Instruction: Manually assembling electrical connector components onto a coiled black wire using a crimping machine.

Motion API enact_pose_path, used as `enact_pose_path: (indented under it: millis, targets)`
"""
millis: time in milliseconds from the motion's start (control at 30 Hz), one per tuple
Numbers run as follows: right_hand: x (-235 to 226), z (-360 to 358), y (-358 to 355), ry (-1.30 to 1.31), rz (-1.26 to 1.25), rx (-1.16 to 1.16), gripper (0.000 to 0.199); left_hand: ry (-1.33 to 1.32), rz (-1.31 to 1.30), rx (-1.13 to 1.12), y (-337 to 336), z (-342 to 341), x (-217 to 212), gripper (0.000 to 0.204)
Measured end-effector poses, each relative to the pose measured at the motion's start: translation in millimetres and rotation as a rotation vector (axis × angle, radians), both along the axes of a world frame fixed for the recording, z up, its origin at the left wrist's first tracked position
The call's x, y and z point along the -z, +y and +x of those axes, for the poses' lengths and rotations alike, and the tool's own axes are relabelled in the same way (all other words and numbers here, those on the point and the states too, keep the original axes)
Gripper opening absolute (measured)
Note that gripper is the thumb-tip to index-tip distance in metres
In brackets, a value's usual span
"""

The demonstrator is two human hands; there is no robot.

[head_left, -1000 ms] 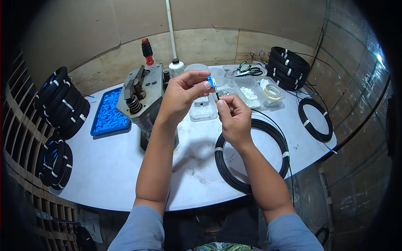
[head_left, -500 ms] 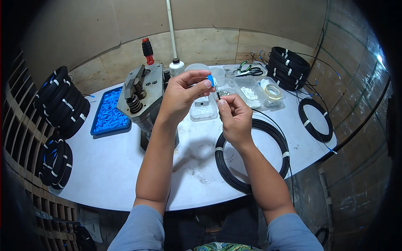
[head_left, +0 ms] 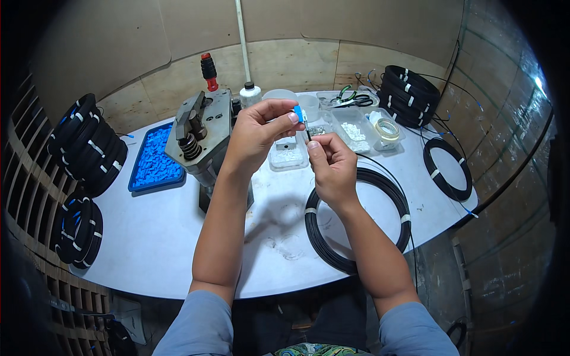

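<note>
My left hand (head_left: 256, 135) is raised over the white table (head_left: 148, 237) and pinches a small blue connector piece (head_left: 298, 113) between thumb and fingertips. My right hand (head_left: 331, 166) sits just below and to the right, pinching the thin black cable end (head_left: 308, 134) that points up toward the blue piece. The cable runs down to a large black cable coil (head_left: 356, 219) lying on the table under my right forearm. The two hands are close together, fingertips almost touching.
A grey metal press tool with a red handle (head_left: 199, 133) stands left of my hands, beside a blue tray of small blue parts (head_left: 153, 160). Clear plastic boxes (head_left: 350, 127), a tape roll (head_left: 388, 128), pliers (head_left: 350, 98) and a white bottle (head_left: 250, 93) lie behind. Black cable coils (head_left: 89, 142) are stacked at the left, far right (head_left: 411, 95) and right (head_left: 447, 168).
</note>
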State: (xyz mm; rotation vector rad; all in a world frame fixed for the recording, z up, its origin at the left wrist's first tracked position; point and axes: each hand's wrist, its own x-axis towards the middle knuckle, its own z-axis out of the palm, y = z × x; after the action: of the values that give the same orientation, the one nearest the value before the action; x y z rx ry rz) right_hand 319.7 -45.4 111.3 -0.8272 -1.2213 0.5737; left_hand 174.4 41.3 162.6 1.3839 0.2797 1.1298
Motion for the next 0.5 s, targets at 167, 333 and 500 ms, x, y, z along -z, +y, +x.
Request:
enact_pose_path:
  millis: [167, 333, 500]
  targets:
    - [1.1, 0.5, 0.8, -0.001, -0.003, -0.010, 0.010, 0.015, 0.000, 0.000, 0.1, -0.5, -1.0, 0.026]
    - [0.6, 0.0, 0.5, -0.005, -0.006, -0.004, 0.010, 0.013, 0.002, 0.005, 0.8, -0.4, 0.0, 0.026]
    - [0.2, 0.1, 0.0, -0.028, -0.007, 0.007, 0.010, 0.007, 0.004, 0.003, -0.6, 0.4, -0.6, 0.027]
